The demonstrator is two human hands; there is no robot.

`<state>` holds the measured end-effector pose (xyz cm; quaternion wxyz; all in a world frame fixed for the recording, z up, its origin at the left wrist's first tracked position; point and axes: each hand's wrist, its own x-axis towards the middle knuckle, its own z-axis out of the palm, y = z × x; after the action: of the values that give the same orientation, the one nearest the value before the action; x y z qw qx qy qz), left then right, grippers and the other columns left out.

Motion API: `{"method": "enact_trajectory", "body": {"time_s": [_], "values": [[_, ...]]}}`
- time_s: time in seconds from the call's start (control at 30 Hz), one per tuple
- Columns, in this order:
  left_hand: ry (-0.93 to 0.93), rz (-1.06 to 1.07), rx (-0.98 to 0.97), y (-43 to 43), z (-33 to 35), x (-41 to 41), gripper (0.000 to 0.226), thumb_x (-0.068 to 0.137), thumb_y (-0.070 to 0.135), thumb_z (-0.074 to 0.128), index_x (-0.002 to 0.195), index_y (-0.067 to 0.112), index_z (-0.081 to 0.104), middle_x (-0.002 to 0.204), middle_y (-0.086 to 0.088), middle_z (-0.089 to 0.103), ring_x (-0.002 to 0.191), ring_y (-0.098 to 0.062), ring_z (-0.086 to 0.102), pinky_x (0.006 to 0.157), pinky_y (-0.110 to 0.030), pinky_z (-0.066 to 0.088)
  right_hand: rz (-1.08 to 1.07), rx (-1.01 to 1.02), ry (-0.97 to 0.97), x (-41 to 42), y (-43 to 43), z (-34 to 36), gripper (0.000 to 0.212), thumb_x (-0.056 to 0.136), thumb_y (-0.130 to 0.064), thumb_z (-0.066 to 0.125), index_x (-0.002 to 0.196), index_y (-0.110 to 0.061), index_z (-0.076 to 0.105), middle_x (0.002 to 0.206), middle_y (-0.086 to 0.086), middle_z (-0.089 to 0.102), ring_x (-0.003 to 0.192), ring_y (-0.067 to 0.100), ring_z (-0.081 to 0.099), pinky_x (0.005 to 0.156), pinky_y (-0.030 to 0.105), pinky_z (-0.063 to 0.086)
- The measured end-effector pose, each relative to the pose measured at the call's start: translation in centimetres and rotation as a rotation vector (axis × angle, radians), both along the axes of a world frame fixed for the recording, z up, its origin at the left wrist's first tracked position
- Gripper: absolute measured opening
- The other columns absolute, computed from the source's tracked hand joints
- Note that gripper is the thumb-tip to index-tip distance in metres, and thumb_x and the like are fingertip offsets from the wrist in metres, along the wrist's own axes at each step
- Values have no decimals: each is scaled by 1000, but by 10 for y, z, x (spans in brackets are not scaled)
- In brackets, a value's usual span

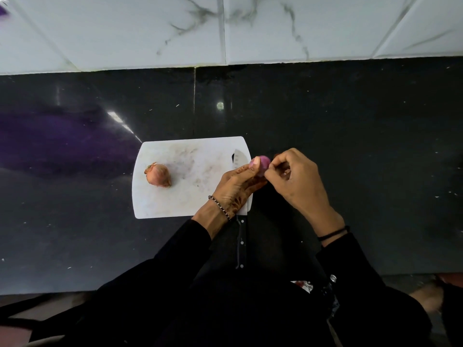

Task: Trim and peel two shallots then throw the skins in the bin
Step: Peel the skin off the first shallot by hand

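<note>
My left hand [238,182] grips a purple shallot [264,163] just off the right edge of the white cutting board [190,156]. My right hand [295,179] pinches at the shallot's right side with thumb and fingertips. A second shallot [158,175], still in its brown skin, lies on the left part of the board. A knife lies along the board's right edge, its blade [238,157] showing above my left hand and its dark handle [241,242] reaching toward me. No bin is in view.
The board sits on a dark, glossy stone counter [350,136]. White marble-patterned tiles [225,28] form the wall behind. The counter's front edge runs just below my forearms, with the floor beneath it.
</note>
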<state>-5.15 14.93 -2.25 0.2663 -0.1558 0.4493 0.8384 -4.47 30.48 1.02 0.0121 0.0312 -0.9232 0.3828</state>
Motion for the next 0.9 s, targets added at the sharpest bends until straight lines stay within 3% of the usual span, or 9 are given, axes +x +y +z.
{"method": "enact_trajectory", "body": {"time_s": [0.1,0.23,0.37,0.43,0.57,0.7,0.9], "values": [[-50,12,41,-1,4,0,49,91,28,58,127,-5,56,119,-20,61,114,-29,61,100,-34,51,-41,-14,-34,-1,-3,-3,14,86,-35,65,88,-21,61,92,-12,58,78,6,60,68,33,55],[-174,88,128,-7,8,0,54,85,28,59,126,-5,53,115,-20,63,101,-27,66,88,-32,57,-167,-154,-113,0,8,-5,12,92,-31,63,91,-18,62,94,-10,60,80,3,60,64,14,48],[-206,94,166,-9,9,0,62,85,32,59,132,-7,50,125,-22,61,111,-30,63,94,-35,54,-215,-97,-137,5,18,-12,32,101,-30,46,71,-19,48,76,-2,52,65,11,48,61,31,40],[-204,78,192,-8,8,1,60,88,31,56,133,-7,49,125,-22,60,110,-29,63,94,-35,54,-220,-35,-128,8,20,-14,35,104,-29,42,69,-21,43,72,-1,50,63,11,46,60,32,36],[-204,78,241,-7,8,3,43,96,23,50,127,-6,53,116,-22,64,102,-29,67,91,-36,56,-152,127,-119,9,23,-19,30,104,-36,47,84,-17,57,85,0,56,72,12,53,63,30,40],[-191,59,243,-8,7,5,41,86,22,56,118,-2,60,113,-21,67,105,-31,65,94,-38,54,-144,118,-39,12,22,-19,5,89,-20,73,94,-19,72,94,-6,66,83,8,63,76,29,56],[-136,35,221,-9,5,6,44,87,22,56,124,-2,57,119,-21,64,109,-31,64,98,-37,52,-158,87,-78,15,14,-11,23,94,-9,64,112,-19,73,108,3,71,93,12,66,83,20,52]]}}
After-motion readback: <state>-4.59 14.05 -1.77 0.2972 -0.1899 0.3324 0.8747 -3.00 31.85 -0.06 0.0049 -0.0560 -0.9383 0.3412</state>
